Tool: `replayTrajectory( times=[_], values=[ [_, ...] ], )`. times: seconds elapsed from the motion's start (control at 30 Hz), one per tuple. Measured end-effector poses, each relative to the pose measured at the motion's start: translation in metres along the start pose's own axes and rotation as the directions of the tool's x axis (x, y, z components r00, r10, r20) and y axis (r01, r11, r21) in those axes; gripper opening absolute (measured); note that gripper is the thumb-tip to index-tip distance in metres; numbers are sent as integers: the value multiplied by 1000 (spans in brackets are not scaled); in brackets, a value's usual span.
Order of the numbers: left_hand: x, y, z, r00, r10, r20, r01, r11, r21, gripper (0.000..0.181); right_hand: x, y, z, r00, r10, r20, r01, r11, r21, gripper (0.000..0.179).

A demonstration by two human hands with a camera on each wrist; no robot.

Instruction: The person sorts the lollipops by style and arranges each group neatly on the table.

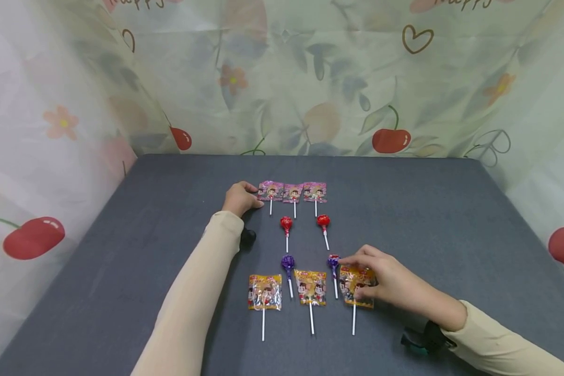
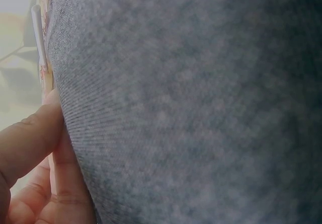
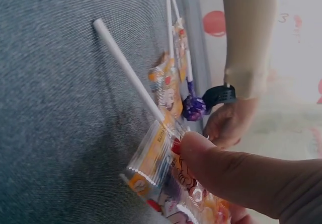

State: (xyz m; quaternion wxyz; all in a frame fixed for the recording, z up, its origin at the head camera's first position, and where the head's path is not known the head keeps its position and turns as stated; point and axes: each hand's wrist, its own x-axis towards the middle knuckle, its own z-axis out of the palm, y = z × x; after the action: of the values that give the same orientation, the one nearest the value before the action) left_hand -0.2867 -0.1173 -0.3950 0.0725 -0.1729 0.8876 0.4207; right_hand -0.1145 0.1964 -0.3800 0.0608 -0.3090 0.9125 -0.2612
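Observation:
In the head view, my left hand [image 1: 241, 198] has its thumb and fingertips at the left edge of a pink-wrapped lollipop [image 1: 270, 191], first of three in the back row. The left wrist view shows my thumb [image 2: 32, 138] at that packet's edge, most of the packet being hidden. At the front right, my right hand [image 1: 387, 279] pinches an orange-wrapped lollipop [image 1: 350, 284] between thumb and fingers, its white stick pointing toward me. My right thumb [image 3: 221, 166] presses the clear wrapper in the right wrist view. Beside those fingers lies a purple lollipop [image 1: 333, 262].
Two more orange-wrapped lollipops [image 1: 265, 292] lie left along the front row. Another purple lollipop [image 1: 288, 262] and two red lollipops [image 1: 286, 224] sit between the rows. Everything rests on a dark grey table [image 1: 122, 250], with a printed curtain [image 1: 282, 78] behind it.

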Motion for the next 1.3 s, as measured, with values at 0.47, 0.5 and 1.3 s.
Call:
replayTrajectory(
  times=[0.47, 0.5, 1.3],
  values=[
    [-1, 2, 4, 999, 41, 9, -41, 999, 4, 41, -3, 3, -7, 998, 18, -59, -12, 995, 101, 53],
    [-1, 2, 5, 999, 41, 6, -41, 999, 7, 41, -3, 2, -8, 998, 17, -62, -10, 994, 113, 52],
    [-1, 0, -2, 1000, 18, 12, -18, 1000, 2, 40, 61, 7, -68, 970, 197, -145, -122, 903, 412, 39]
  ],
)
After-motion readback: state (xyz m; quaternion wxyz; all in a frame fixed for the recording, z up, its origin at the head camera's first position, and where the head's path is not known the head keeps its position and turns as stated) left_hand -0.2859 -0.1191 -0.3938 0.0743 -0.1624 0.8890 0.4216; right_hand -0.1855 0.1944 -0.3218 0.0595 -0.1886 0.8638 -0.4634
